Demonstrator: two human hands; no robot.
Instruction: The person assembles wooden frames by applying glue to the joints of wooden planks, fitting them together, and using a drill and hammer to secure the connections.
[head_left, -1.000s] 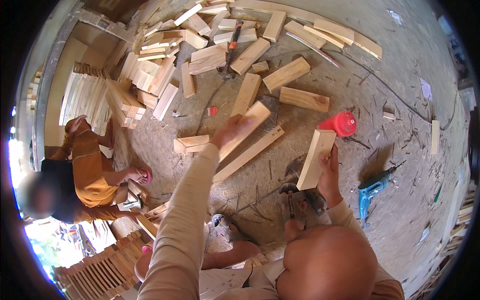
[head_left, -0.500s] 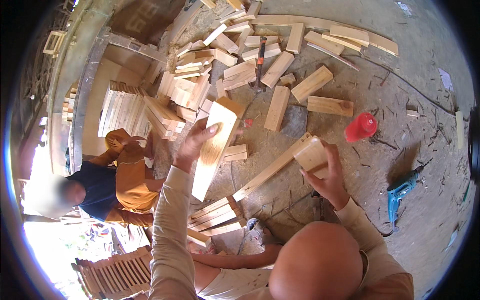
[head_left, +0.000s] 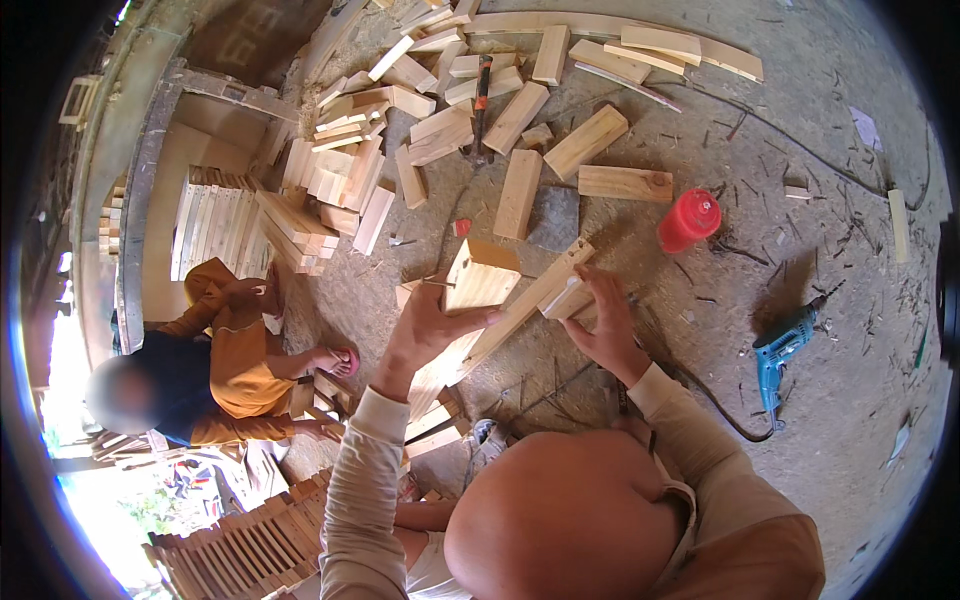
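Note:
My left hand [head_left: 432, 335] is closed around a pale wooden block [head_left: 482, 272], which is tilted with its end face turned up. A thin strip-like thing shows by its fingertips, too small to name. Over to the right, my right hand [head_left: 608, 335] pinches a smaller wooden block [head_left: 568, 299] between thumb and fingers. The two blocks are held apart. Below both hands a long wooden strip [head_left: 535, 298] lies slantwise, partly hidden by the left block.
Loose wooden blocks [head_left: 587, 142] lie ahead, with a hammer [head_left: 482, 105] among them. Nearer stand a dark square slab [head_left: 556, 218] and a red bottle [head_left: 689, 220]. A blue corded drill [head_left: 785, 350] rests at right among scattered nails. Another person [head_left: 215, 370] sits at left.
The left hand's block has been turned and brought down towards the right. My right hand has lowered and tipped its small block. The hands are closer together, and the view has shifted slightly.

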